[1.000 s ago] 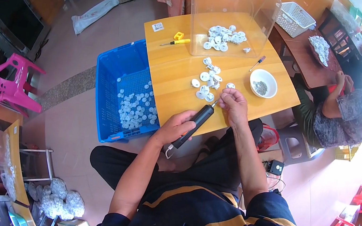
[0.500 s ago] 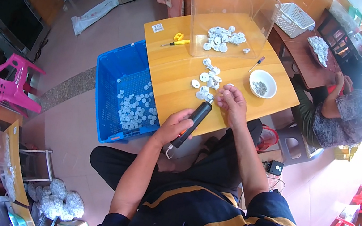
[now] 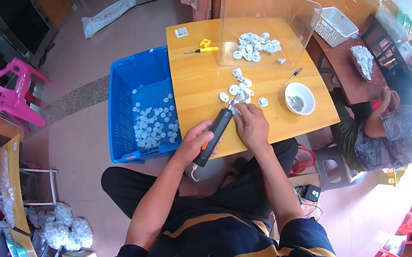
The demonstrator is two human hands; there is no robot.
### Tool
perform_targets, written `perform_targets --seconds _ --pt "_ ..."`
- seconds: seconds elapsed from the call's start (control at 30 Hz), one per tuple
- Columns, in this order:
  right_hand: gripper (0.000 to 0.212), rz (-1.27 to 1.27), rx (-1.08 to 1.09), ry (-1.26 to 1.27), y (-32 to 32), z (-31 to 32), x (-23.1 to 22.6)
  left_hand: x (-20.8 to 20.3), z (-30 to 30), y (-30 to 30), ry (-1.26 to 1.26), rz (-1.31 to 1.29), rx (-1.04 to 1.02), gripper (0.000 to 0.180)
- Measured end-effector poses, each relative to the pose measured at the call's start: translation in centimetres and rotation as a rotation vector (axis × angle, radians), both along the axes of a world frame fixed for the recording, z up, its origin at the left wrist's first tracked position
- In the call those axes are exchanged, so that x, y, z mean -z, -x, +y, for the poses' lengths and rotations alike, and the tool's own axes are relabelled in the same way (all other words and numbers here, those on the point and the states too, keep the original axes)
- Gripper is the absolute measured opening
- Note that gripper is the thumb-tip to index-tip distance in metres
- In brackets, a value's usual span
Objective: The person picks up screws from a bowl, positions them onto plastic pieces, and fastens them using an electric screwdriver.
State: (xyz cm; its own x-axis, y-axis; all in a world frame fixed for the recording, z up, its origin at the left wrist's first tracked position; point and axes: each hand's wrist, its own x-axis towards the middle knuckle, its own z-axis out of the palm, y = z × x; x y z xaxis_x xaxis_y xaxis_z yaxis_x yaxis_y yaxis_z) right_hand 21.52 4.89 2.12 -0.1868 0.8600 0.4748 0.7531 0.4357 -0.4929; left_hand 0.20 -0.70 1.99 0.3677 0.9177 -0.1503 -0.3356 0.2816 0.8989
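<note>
My left hand (image 3: pixel 197 142) is wrapped around a black electric screwdriver (image 3: pixel 214 136) with an orange switch and a white cable at its lower end. The bit points away from me, toward a small group of white round plastic pieces (image 3: pixel 234 89) on the table. Beside the bit, my right hand (image 3: pixel 252 128) is closed with its fingertips on a white plastic piece (image 3: pixel 236 111), mostly hidden by the fingers. A single white disc (image 3: pixel 262 102) lies just beyond that hand. To the right stands a white bowl (image 3: pixel 307 93) holding small metal screws (image 3: pixel 296 103).
A clear plastic bin (image 3: pixel 260 64) on its side holds more white pieces. Yellow (image 3: pixel 208 50) and purple-handled (image 3: pixel 294 75) screwdrivers lie on the wooden table (image 3: pixel 196 89). A blue crate (image 3: pixel 120 89) with white pieces stands at left. Another person (image 3: pixel 393 132) sits at right.
My right hand has moved left and down toward the pieces at the bit. The single disc beyond it now shows. The electric screwdriver has swung slightly left and more upright.
</note>
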Motion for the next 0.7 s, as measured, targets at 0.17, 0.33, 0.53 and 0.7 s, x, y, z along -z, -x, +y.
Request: perform_targets --seconds 0.17,0.33,0.53,0.7 --pt "0.022 0.176 0.014 -0.062 -1.3 0.8 1.5 -0.1 0.0 -0.2 -0.010 0.021 0.015 0.047" --pt "0.023 1.081 -0.032 0.484 -3.0 1.4 2.6 -0.5 0.0 -0.7 -0.067 0.147 0.097 0.048" --pt "0.021 1.177 -0.057 0.488 -3.5 1.6 3.9 -0.3 -0.1 -1.4 -0.123 0.280 0.141 0.045" --pt "0.022 1.096 0.012 0.498 -3.4 1.5 4.4 -0.7 -0.1 -1.7 -0.127 0.299 0.133 0.044"
